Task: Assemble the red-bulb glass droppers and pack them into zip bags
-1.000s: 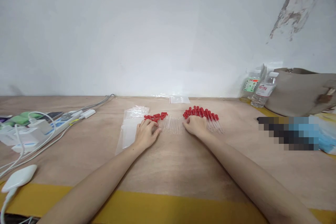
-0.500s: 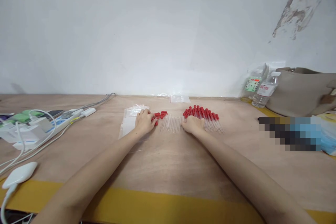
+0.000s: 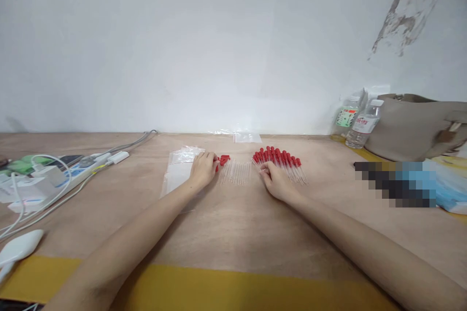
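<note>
"So, where did the clear tubes (image 3: 239, 173) lie?"

"Side by side on the wooden table (image 3: 233, 233), between your left hand (image 3: 203, 169) and your right hand (image 3: 278, 181). Some loose red bulbs (image 3: 225, 157) sat near the row's far left end, beside your left fingertips, and the capped tubes (image 3: 279, 155) fanned out beyond and beside your right hand."

"And the grip?"

"Your left fingers curled down at the loose bulbs with their tips hidden, so I couldn't tell whether they pinched one. Your right thumb and forefinger were drawn close together by the leftmost capped tubes; whether a tube was between them, I couldn't make out."

"How did the pieces seem likely to handle?"

"Light, I judged. The tubes looked stiff, slick and apt to roll, perhaps brittle, so a gentle pinch at mid-shaft seemed safest for you. The bulbs looked soft and grippy, best taken by their sides."
</note>
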`<state>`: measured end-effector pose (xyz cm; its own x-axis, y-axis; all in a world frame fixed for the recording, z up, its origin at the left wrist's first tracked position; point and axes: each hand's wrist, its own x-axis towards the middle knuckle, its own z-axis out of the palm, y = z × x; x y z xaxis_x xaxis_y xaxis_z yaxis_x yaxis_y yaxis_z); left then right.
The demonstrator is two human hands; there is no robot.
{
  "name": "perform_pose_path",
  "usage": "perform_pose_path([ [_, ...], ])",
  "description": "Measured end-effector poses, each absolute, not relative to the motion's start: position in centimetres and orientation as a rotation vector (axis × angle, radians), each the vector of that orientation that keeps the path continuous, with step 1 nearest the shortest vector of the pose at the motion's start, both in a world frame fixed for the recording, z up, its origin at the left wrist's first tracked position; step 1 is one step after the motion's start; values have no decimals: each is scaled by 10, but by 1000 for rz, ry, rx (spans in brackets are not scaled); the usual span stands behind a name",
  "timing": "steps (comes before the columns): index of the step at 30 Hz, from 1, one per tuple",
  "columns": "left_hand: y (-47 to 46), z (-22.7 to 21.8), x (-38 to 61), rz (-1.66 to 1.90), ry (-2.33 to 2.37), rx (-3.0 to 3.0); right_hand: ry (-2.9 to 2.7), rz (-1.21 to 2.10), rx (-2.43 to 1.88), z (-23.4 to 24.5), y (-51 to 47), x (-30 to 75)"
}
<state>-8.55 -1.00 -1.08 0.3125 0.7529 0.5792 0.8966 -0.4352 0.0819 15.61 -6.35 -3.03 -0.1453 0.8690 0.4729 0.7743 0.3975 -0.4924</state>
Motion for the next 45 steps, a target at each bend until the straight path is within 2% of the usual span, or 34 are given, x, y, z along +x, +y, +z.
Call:
perform_pose_path([
  [6,-57,-23,-69,-1129,-1267,-2696,-2074,99,-1174,-35,-92,157],
  [11,-73,-33,-65,-1155,-1328,-2817,-2079,130,-1153,-32,-101,148],
  [34,-77,-28,-60,-1339,-1425,-3059,-2118,216,-998,-44,-97,139],
  [39,-77,-29,-62,-1249,-1332,-3170,-2242,183,-1029,-42,-95,147],
  [45,-79,-30,-61,-1106,-1169,-3123,-2357,-109,-1095,-30,-101,146],
])
